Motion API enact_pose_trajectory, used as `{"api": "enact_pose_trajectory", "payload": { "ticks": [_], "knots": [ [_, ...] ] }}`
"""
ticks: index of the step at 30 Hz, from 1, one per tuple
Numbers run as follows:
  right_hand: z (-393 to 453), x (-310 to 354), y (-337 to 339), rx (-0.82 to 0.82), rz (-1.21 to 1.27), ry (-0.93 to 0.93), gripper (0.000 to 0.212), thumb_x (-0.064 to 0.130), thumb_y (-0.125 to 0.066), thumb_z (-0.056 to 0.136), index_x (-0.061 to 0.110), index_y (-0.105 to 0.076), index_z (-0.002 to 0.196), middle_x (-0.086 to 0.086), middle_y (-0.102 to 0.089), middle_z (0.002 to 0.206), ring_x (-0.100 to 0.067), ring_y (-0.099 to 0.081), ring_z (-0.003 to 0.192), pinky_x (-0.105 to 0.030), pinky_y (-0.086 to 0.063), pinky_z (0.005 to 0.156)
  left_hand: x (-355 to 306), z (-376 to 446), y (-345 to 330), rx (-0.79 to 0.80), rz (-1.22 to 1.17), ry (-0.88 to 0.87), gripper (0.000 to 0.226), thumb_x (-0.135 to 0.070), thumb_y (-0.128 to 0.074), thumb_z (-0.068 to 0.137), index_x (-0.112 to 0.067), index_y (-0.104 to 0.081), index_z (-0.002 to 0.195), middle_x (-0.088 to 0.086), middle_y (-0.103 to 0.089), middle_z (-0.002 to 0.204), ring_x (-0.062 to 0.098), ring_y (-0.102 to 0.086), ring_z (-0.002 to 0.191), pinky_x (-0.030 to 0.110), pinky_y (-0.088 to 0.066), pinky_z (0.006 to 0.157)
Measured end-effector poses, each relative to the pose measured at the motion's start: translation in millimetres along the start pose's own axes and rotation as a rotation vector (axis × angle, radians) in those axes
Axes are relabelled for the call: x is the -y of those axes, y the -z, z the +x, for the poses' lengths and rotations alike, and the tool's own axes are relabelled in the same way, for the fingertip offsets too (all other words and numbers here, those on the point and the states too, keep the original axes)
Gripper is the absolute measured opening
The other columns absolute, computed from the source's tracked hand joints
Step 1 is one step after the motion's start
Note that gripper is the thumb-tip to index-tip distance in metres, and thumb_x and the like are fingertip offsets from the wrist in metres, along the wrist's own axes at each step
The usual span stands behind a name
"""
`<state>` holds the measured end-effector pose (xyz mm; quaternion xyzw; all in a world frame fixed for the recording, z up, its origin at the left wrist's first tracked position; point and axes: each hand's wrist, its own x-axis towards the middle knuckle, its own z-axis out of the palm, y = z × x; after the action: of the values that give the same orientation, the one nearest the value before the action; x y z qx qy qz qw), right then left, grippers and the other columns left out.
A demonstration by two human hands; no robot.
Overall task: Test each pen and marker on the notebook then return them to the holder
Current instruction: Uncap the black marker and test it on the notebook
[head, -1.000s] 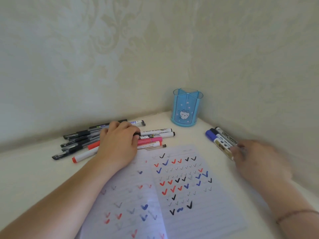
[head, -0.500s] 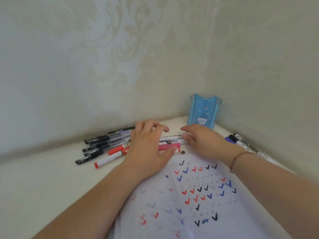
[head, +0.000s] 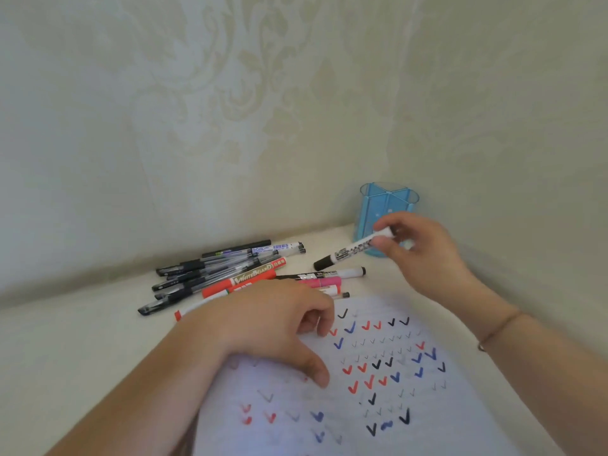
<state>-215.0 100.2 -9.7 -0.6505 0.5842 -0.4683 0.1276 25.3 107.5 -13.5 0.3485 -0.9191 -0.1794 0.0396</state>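
Black-capped marker (head: 353,251) — upper end pinched in right hand (head: 418,248) fingertips; cap slanting down.

The right hand (head: 418,251) has lifted a black-capped marker (head: 352,253) off the pile, holding it before the holder (head: 385,205).

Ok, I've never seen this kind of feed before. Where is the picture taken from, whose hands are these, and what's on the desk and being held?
There is one view, from a camera worn on a person's head, looking down at their own bare hands. The right hand pinches a black-capped marker lifted in front of the blue holder, which looks empty. The left hand rests on the notebook, whose page is covered in red, blue and black ticks. Behind it, a pile of pens and markers lies on the desk.
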Motion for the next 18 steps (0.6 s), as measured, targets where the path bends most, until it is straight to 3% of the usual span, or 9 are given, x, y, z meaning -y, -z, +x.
{"api": "enact_pose_trajectory", "payload": {
  "ticks": [2, 4, 6, 7, 9, 11, 14, 16, 18],
  "knots": [
    [-14.8, 8.5, 14.5, -0.129, 0.237, -0.041, 0.014, 0.017, -0.069, 0.087, 0.032, -0.067, 0.086, 0.000, -0.065, 0.077, -0.006, -0.054, 0.055, -0.026, -0.042, 0.059, 2.3, -5.7, 7.3, 0.134, -0.143, 0.040, 0.045, -0.043, -0.089, 0.060, -0.032, -0.061, 0.093, -0.011, -0.064, 0.087, -0.001, -0.049, 0.067, 0.019, -0.043, 0.062],
    [-29.4, 13.8, 24.8, -0.210, 0.450, -0.130, 0.009, 0.016, -0.065, 0.090, 0.025, -0.069, 0.089, -0.006, -0.061, 0.069, -0.013, -0.047, 0.048, -0.026, -0.040, 0.051, 6.0, -11.4, 15.2, 0.229, -0.224, 0.069, 0.040, -0.032, -0.089, 0.065, -0.031, -0.065, 0.097, -0.014, -0.068, 0.090, 0.000, -0.056, 0.072, 0.020, -0.048, 0.067],
    [-43.3, 16.0, 27.3, -0.216, 0.584, -0.186, 0.008, 0.017, -0.063, 0.091, 0.020, -0.069, 0.088, -0.008, -0.059, 0.066, -0.019, -0.047, 0.052, -0.026, -0.041, 0.048, 5.7, -13.6, 17.7, 0.207, -0.272, 0.134, 0.031, -0.043, -0.083, 0.072, -0.030, -0.068, 0.096, -0.013, -0.072, 0.086, 0.007, -0.065, 0.075, 0.029, -0.055, 0.075],
    [-49.4, 16.8, 25.6, -0.183, 0.609, -0.184, 0.007, 0.019, -0.064, 0.089, 0.019, -0.069, 0.085, -0.007, -0.060, 0.065, -0.021, -0.049, 0.054, -0.028, -0.042, 0.048, 2.8, -13.2, 16.4, 0.178, -0.264, 0.196, 0.036, -0.058, -0.074, 0.075, -0.027, -0.068, 0.093, -0.011, -0.074, 0.080, 0.010, -0.067, 0.073, 0.033, -0.056, 0.076],
    [-58.1, 19.5, 19.7, -0.069, 0.575, -0.161, 0.010, 0.029, -0.067, 0.081, 0.020, -0.069, 0.080, -0.007, -0.061, 0.062, -0.023, -0.050, 0.054, -0.032, -0.043, 0.050, -8.6, -8.9, 8.9, 0.050, -0.103, 0.292, 0.067, -0.085, -0.041, 0.071, -0.023, -0.062, 0.086, -0.006, -0.072, 0.065, 0.011, -0.066, 0.064, 0.033, -0.055, 0.074],
    [-63.0, 24.1, 14.1, 0.018, 0.515, -0.141, 0.017, 0.036, -0.068, 0.073, 0.021, -0.068, 0.081, -0.009, -0.063, 0.059, -0.023, -0.049, 0.050, -0.034, -0.043, 0.049, -19.4, -2.3, -4.1, -0.123, 0.142, 0.284, 0.082, -0.092, -0.014, 0.062, -0.025, -0.056, 0.085, -0.005, -0.064, 0.059, 0.011, -0.062, 0.065, 0.033, -0.052, 0.070],
    [-65.9, 29.7, 8.9, -0.013, 0.517, -0.110, 0.026, 0.036, -0.069, 0.069, 0.015, -0.066, 0.084, -0.009, -0.061, 0.059, -0.015, -0.050, 0.044, -0.030, -0.042, 0.045, -28.9, 5.9, -19.3, -0.312, 0.220, 0.156, 0.076, -0.089, -0.011, 0.067, -0.031, -0.051, 0.096, -0.012, -0.054, 0.071, 0.009, -0.053, 0.070, 0.030, -0.043, 0.062],
    [-67.4, 32.1, 8.1, -0.046, 0.580, -0.113, 0.028, 0.035, -0.069, 0.070, 0.011, -0.064, 0.083, -0.005, -0.059, 0.055, -0.012, -0.048, 0.040, -0.024, -0.038, 0.042, -31.4, 10.0, -26.9, -0.393, 0.135, 0.021, 0.066, -0.082, -0.019, 0.081, -0.027, -0.053, 0.093, -0.012, -0.052, 0.076, 0.007, -0.050, 0.072, 0.028, -0.039, 0.061],
    [-68.9, 31.6, 9.3, -0.043, 0.638, -0.150, 0.027, 0.040, -0.073, 0.072, 0.016, -0.063, 0.077, -0.003, -0.056, 0.048, -0.016, -0.042, 0.039, -0.021, -0.035, 0.040, -33.2, 9.3, -30.9, -0.451, 0.021, -0.045, 0.064, -0.075, -0.024, 0.087, -0.024, -0.059, 0.102, -0.013, -0.057, 0.080, 0.005, -0.052, 0.075, 0.024, -0.043, 0.066]
  ]
}}
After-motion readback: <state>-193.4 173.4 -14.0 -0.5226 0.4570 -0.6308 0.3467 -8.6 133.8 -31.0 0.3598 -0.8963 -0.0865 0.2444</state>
